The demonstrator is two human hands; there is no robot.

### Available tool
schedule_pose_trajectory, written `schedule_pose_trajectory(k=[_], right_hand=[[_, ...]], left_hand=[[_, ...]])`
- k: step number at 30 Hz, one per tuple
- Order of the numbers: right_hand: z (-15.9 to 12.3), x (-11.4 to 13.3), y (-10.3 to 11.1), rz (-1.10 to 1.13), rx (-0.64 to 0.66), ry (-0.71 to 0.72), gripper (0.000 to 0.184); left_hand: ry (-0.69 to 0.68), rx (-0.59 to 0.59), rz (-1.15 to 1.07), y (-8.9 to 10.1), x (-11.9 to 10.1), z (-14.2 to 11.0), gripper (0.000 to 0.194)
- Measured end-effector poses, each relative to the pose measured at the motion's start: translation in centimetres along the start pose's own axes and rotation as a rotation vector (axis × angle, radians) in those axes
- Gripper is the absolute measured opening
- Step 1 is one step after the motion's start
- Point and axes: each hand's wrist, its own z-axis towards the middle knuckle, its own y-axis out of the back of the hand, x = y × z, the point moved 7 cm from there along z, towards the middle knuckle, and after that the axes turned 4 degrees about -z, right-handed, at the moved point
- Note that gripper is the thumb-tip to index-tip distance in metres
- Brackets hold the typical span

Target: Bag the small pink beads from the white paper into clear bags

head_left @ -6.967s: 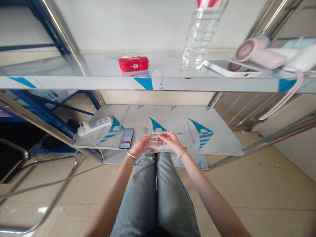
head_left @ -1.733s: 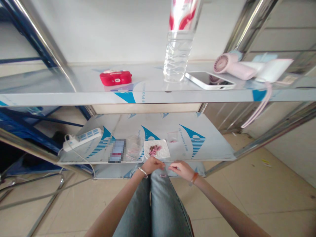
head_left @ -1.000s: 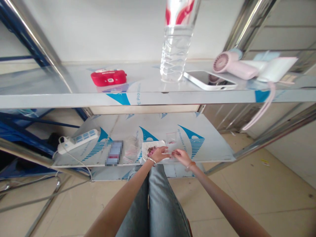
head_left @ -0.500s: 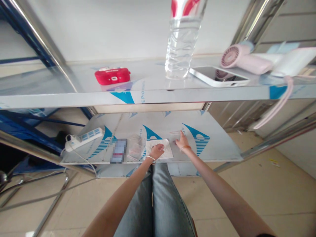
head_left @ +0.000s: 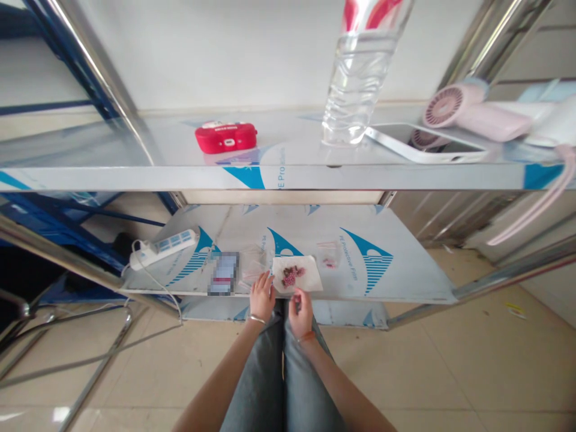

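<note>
A small pile of pink and dark red bead-like pieces (head_left: 291, 276) lies on a white sheet of paper (head_left: 312, 279) on the lower shelf. My left hand (head_left: 262, 295) rests by the paper's left corner, fingers stretched out, close to several clear plastic bags (head_left: 252, 264). At the sheet's front edge is my right hand (head_left: 300, 312), its fingers curled with the thumb near them; anything in them is too small to make out. Right of the paper a clear zip bag (head_left: 330, 257) lies flat with a few pink pieces inside.
Left on the lower shelf are a phone (head_left: 224, 273) and a white power strip (head_left: 175, 241) with a cable. The upper shelf (head_left: 297, 178) carries a red case (head_left: 225, 139), a water bottle (head_left: 355, 90), a white phone (head_left: 427, 144) and a pink fan (head_left: 477, 111).
My right hand has left the zip bag and come back to the paper's front edge. My left hand has moved left off the paper, uncovering the pink pieces. The view has shifted slightly.
</note>
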Motion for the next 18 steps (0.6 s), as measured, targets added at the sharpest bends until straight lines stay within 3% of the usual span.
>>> schedule_pose_trajectory(k=[3, 5, 8, 13, 18], right_hand=[[-2.2, -0.6, -0.6, -0.039, 0.010, -0.005, 0.019], [-2.3, -1.7, -0.8, -0.058, -0.014, -0.057, 0.019], [-1.9, -2.8, -1.3, -0.066, 0.004, -0.121, 0.021], [-2.0, -2.8, -1.6, -0.062, 0.054, -0.176, 0.023], [-2.1, -2.5, -1.8, -0.089, 0.126, -0.204, 0.024]], left_hand=[[-0.093, 0.043, 0.066, -0.6, 1.0, -3.4, 0.040], [-0.033, 0.004, 0.101, -0.4, 2.3, -4.6, 0.041], [0.084, -0.034, 0.146, 0.0, 3.6, -4.9, 0.045], [0.228, -0.053, 0.192, 0.8, 3.7, -4.9, 0.046], [0.278, -0.051, 0.185, 1.5, 3.7, -5.1, 0.040]])
